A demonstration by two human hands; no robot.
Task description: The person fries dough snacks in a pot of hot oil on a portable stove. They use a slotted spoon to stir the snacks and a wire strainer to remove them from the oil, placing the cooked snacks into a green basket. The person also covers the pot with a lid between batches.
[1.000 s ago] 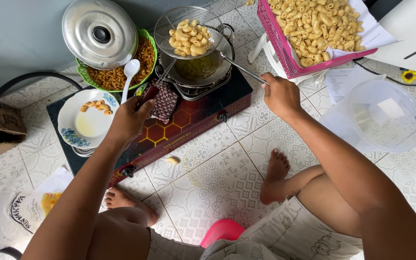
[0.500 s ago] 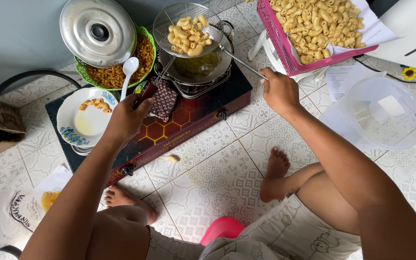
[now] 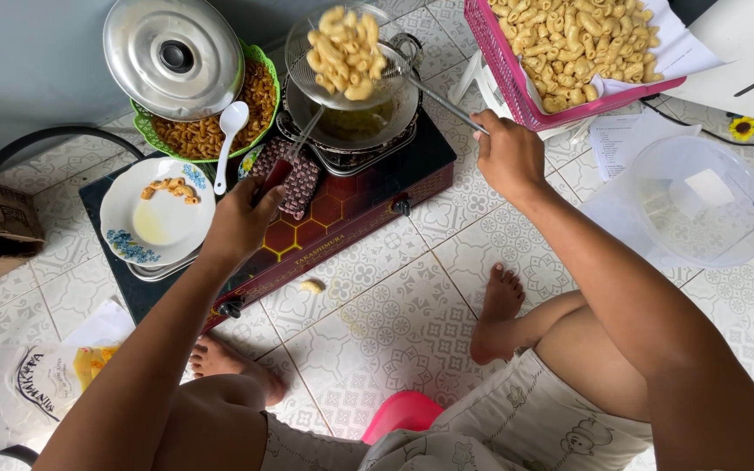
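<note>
My right hand (image 3: 506, 157) grips the long metal handle of a wire strainer (image 3: 342, 83), held tilted above a dark wok (image 3: 355, 131). A heap of golden fried macaroni (image 3: 346, 51) sits in the strainer. My left hand (image 3: 239, 220) is closed on the reddish handle of a thin metal utensil (image 3: 303, 144) that reaches into the wok, next to a checked pot holder (image 3: 298, 179). The wok stands on a dark red two-burner stove (image 3: 351, 222) on the tiled floor.
A green basket of browned macaroni (image 3: 207, 135), with a steel lid (image 3: 172, 54) and a white spoon (image 3: 229, 131), stands at the back left above a white plate (image 3: 161, 228). A pink basket of pale macaroni (image 3: 569, 39) and a clear tub (image 3: 700, 202) are at the right. One piece (image 3: 311, 285) lies on the floor.
My right hand has lifted and tilted the strainer, so the macaroni is heaped at its far side. My left hand stayed at the stove.
</note>
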